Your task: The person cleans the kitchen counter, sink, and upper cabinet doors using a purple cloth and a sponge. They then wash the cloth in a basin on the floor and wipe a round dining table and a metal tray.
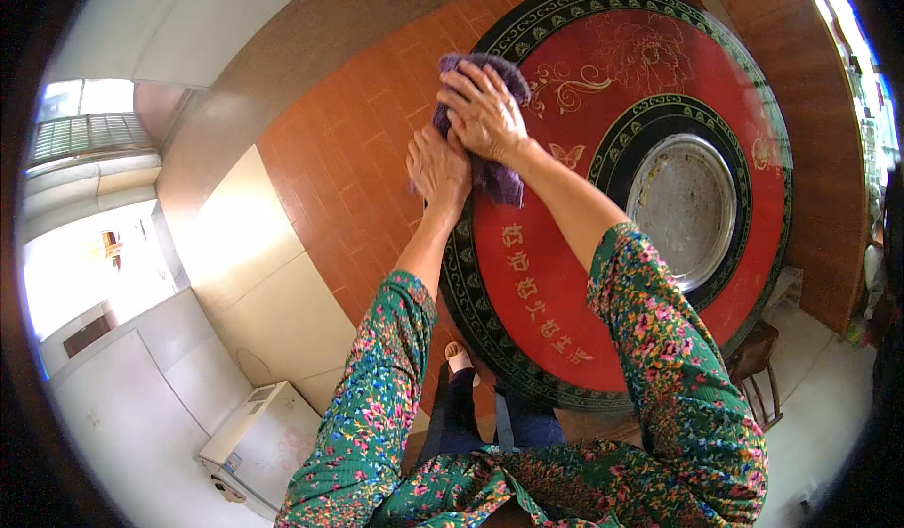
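A purple cloth (503, 178) lies bunched under both hands at the left rim of a round table (558, 245) with a red top and a black patterned border. My right hand (487, 115) rests on the cloth, fingers slightly spread over its upper part. Against the cloth's lower left side is my left hand (439, 168), its fingertips near the edge; how much cloth it grips is hidden. A round metal tray (681, 206), worn and stained, sits on the black-bordered centre of the table.
Beneath and left of the table is an orange tiled floor (353, 175). A brown wooden chair (756, 358) stands by the table's lower right. At the lower left is a white appliance (265, 443). A brown wooden panel (812, 104) runs along the right.
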`<state>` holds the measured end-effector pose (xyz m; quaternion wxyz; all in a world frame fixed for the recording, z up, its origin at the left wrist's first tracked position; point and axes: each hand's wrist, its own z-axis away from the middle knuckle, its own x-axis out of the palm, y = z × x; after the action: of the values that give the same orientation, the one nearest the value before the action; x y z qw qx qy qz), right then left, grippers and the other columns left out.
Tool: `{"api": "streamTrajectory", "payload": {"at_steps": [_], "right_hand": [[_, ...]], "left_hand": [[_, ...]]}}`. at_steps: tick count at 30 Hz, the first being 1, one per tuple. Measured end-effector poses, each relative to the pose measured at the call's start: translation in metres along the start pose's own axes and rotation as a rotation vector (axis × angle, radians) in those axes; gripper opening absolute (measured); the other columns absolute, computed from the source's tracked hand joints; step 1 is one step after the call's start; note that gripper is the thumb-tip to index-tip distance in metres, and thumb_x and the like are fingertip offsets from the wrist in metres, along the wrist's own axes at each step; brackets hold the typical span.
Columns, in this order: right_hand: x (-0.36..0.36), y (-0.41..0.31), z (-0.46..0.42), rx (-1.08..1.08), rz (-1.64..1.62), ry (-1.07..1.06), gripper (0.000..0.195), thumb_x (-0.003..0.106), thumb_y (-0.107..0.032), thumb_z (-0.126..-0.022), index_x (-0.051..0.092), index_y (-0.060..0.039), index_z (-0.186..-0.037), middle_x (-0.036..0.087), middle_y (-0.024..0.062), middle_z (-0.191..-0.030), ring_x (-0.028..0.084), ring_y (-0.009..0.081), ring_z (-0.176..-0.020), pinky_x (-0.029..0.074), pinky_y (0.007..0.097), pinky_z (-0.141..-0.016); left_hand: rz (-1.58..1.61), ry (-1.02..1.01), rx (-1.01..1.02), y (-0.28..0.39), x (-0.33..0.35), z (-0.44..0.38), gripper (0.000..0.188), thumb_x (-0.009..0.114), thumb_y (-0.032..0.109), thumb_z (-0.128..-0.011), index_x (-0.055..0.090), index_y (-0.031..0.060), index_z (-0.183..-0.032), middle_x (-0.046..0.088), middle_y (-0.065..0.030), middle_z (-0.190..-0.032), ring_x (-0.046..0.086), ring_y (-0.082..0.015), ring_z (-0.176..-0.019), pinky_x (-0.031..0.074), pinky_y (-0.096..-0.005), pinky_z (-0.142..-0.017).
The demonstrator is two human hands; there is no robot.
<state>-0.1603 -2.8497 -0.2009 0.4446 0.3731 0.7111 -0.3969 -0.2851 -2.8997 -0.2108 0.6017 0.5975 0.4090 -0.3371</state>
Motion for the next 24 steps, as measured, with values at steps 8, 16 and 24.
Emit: {"api": "streamTrajectory", "payload": {"at_steps": [8,16,24], "right_hand": [[-0.026,-0.137,0.126,-0.017,-0.126,-0.144,0.041,0.048,-0.027,-0.096,0.061,-0.0196,-0.134,0.039,0.0021,-0.155,0.028,0.0282,-0.146,0.019,0.0478,-0.122],[-0.090,-0.235,0.328,0.343,-0.080,-0.064,0.049,0.056,-0.022,-0.092,0.053,-0.0131,-0.140,0.039,0.0102,-0.155,0.032,0.0321,-0.145,0.023,0.0514,-0.119],[-0.115,-0.285,0.430,0.741,0.051,-0.108,0.060,0.057,-0.025,-0.090,0.044,-0.0053,-0.145,0.027,0.0233,-0.159,0.021,0.0416,-0.148,0.014,0.0539,-0.121]], "left_hand": [[0.123,-0.088,-0.126,-0.067,-0.038,0.178,0.038,0.043,0.036,-0.102,0.048,-0.0012,-0.110,0.055,-0.0238,-0.108,0.053,-0.0420,-0.105,0.042,-0.0499,-0.087],[-0.002,-0.186,0.213,-0.080,-0.080,0.359,0.073,0.054,0.033,-0.097,0.022,-0.0090,-0.148,0.030,-0.0334,-0.148,0.033,-0.0464,-0.137,0.030,-0.0551,-0.112],[-0.068,-0.432,0.622,-0.063,-0.104,0.382,0.090,0.066,0.029,-0.086,0.018,-0.0156,-0.148,0.009,-0.0354,-0.159,0.007,-0.0512,-0.148,0.009,-0.0571,-0.122]]}}
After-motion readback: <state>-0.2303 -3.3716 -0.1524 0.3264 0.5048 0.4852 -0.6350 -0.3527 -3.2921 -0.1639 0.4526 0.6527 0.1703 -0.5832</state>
